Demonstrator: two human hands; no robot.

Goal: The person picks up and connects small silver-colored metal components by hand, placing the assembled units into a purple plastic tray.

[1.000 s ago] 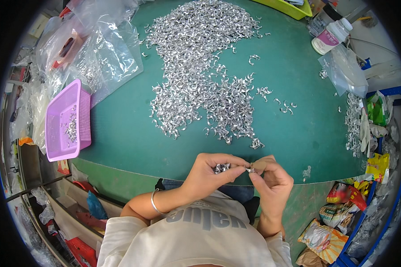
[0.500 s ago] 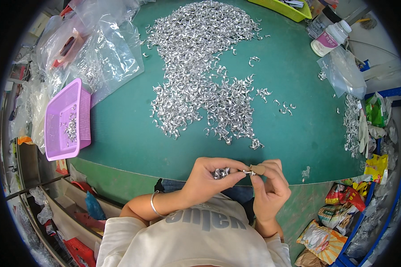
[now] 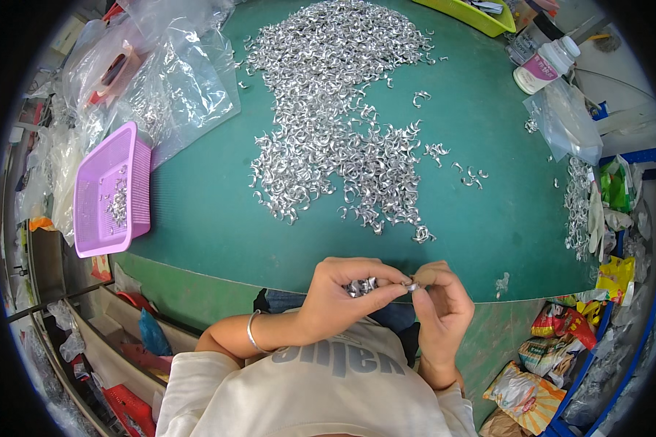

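My left hand (image 3: 335, 298) is curled around several small curved silver metal pieces (image 3: 358, 287), near the front edge of the green table. Between its thumb and forefinger sits one more silver metal piece (image 3: 412, 287). Fingers bent and pressed together, my right hand (image 3: 444, 309) pinches the same piece from the other side, so the fingertips of both hands almost meet. Its exact shape is partly covered by the fingers. Beyond my hands, a large heap of the same curved silver pieces (image 3: 335, 95) spreads over the green tabletop (image 3: 211, 218).
A purple plastic basket (image 3: 140, 197) with some silver pieces stands at the left, beside clear plastic bags (image 3: 197, 87). White bottle (image 3: 543, 67) and yellow-green tray (image 3: 488, 22) are at the far right. More pieces (image 3: 577, 211) lie along the right edge. Snack packets (image 3: 525, 397) sit below right.
My right fingers have rolled in closer over the small piece at my left fingertips. A tan covering seen on a right fingertip before is now mostly turned out of sight.
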